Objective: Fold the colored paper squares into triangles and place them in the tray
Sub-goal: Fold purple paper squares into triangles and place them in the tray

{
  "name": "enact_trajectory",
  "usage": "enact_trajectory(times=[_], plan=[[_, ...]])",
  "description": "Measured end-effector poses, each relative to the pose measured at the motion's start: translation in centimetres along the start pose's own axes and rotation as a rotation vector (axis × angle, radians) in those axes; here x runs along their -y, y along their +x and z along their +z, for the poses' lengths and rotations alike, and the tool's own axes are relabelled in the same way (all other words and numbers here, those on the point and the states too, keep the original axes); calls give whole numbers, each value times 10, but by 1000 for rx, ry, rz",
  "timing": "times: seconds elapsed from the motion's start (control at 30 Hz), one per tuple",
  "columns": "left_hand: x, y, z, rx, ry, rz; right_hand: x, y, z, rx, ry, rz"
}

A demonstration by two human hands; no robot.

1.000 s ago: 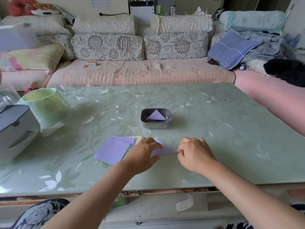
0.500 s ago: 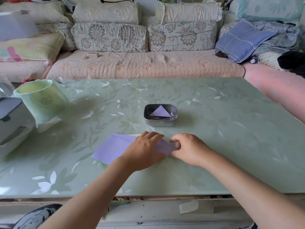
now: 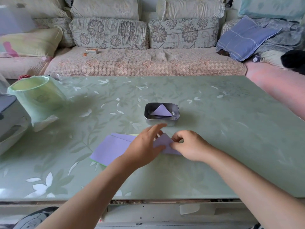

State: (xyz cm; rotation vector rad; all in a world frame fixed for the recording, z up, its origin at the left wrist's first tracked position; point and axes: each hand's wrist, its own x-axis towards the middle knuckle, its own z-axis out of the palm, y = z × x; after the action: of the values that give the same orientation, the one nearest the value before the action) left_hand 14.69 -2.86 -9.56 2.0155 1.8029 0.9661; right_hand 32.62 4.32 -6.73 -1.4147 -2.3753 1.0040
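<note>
We note left hand (image 3: 144, 147) flat and extended, pressing purple paper (image 3: 163, 140) onto desk (image 3: 231, 133), right hand (image 3: 191, 146) curled, seemingly pinching its right edge, tray (image 3: 175, 120) just beyond both hands, folded triangle (image 3: 161, 111) inside.

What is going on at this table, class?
A person is folding a purple paper on the table. The left hand presses it flat with straight fingers while the right hand pinches its right edge. One folded triangle already lies in the metal tray, and a stack of unfolded squares sits just left.
</note>
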Motion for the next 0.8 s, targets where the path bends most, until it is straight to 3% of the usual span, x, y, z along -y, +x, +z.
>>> enact_trajectory(times=[0.13,0.23,0.43,0.6,0.7,0.8], plan=[[-4,-2,-11,-99,232,219,0,1,-6,-5,124,1],[-4,-4,-17,-108,367,280,1,2,-12,71,204,3],[4,-1,-15,-192,359,371,0,8,-13,122,349,-23],[4,1,-17,-252,349,266,2,4,-10,-40,296,-120],[0,0,-19,-196,298,182,5,0,-9,-118,189,-267],[-5,-1,-21,-118,226,59,8,-2,-11,-178,152,-277]])
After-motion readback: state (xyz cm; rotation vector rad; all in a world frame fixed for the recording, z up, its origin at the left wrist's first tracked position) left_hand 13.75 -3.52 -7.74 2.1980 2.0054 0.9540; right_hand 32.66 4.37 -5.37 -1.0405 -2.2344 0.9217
